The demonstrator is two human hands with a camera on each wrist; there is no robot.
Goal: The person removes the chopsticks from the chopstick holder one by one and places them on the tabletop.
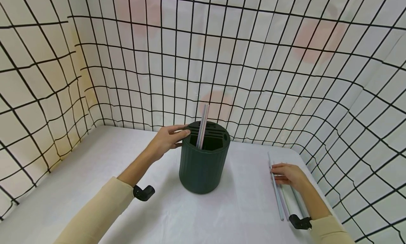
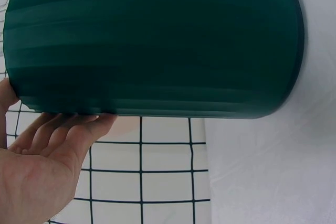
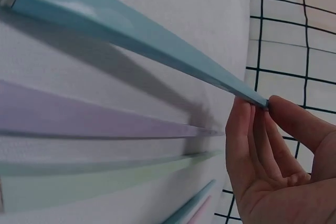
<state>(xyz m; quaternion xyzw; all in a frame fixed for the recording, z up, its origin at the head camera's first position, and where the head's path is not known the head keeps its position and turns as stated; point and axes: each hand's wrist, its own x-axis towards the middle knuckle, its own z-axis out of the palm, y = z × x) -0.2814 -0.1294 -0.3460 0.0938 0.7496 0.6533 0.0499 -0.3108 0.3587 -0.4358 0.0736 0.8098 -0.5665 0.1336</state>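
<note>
A dark green ribbed round holder (image 1: 204, 171) with a slotted top stands upright on the white cloth. Several thin pastel sticks (image 1: 202, 127) lean out of its large front opening. My left hand (image 1: 166, 140) grips the holder at its upper left, thumb at the rim and fingers along the side. Over to the right, my right hand (image 1: 290, 175) pinches a long light blue stick (image 3: 136, 35) between thumb and fingertips near its far end. The blue stick casts a shadow on the cloth. Beside it lie a lilac stick (image 3: 94, 114) and a pale green stick (image 3: 105, 184).
A teal stick (image 3: 191, 203) and a pink one (image 3: 200, 211) lie farther along, partly cut off by the right wrist view's edge. Black wire mesh (image 1: 177, 57) stands round the back and both sides of the white-covered table (image 1: 152, 216).
</note>
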